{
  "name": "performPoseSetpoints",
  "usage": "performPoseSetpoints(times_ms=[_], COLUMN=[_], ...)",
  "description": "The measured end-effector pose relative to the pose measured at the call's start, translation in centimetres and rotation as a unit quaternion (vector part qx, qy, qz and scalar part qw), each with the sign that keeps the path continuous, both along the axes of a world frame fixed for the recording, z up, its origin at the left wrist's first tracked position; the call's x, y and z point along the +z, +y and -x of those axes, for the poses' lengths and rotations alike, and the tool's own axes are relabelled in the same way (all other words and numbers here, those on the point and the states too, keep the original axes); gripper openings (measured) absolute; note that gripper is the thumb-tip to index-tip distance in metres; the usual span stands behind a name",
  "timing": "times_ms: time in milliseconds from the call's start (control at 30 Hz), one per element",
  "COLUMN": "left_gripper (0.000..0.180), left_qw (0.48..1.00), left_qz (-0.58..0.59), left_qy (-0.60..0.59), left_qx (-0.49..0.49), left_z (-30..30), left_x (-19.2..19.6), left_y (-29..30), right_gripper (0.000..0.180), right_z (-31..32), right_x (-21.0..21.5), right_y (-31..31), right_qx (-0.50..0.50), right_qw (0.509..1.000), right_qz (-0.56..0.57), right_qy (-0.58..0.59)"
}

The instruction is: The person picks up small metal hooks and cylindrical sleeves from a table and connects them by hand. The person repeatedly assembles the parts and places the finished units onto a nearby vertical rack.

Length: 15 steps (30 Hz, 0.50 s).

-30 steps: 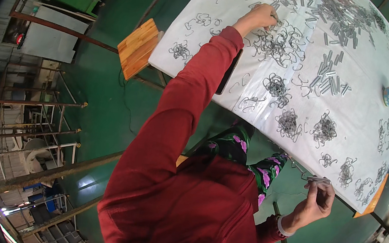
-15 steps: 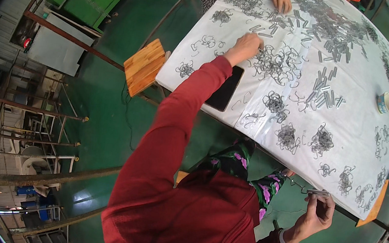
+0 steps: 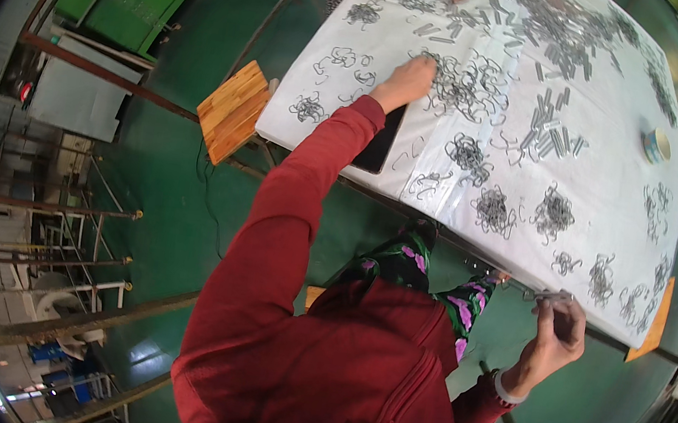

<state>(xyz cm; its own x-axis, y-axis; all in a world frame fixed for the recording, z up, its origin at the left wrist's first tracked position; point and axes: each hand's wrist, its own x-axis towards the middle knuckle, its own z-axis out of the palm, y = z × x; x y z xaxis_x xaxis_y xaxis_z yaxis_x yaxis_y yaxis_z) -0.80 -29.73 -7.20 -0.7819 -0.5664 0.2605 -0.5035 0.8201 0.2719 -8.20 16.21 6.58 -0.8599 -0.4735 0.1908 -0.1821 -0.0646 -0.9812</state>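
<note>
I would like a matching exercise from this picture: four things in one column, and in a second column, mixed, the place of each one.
Things:
1. left hand
2. right hand
3. roll of tape
4. wooden stool

Places:
A. on the green floor beside the table's left edge
B. stretched out onto a pile of loose wire hooks on the white sheet
C. at the near table edge, pinching a small metal piece
D. standing alone on the sheet near the right side

Pairs: 1-B, 2-C, 3-D, 4-A
</note>
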Motion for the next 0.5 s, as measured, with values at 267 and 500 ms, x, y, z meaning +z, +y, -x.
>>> performPoseSetpoints(times_ms=[267,500], left_gripper=[0.023,0.018], left_qw=[0.926,0.691], left_qz=[-0.336,-0.621], left_qy=[0.168,0.24], left_qx=[-0.023,-0.28], left_z=[1.9,1.7], left_x=[5.1,12.7], left_y=[8.3,26.5], right_gripper=[0.017,0.03], right_z=[0.0,0.7], right_x=[0.0,-2.0], right_y=[-0.8,-1.1], right_qx=[-0.007,0.005], right_qw=[1.0,0.996], right_qz=[-0.001,0.036], right_qy=[-0.025,-0.077])
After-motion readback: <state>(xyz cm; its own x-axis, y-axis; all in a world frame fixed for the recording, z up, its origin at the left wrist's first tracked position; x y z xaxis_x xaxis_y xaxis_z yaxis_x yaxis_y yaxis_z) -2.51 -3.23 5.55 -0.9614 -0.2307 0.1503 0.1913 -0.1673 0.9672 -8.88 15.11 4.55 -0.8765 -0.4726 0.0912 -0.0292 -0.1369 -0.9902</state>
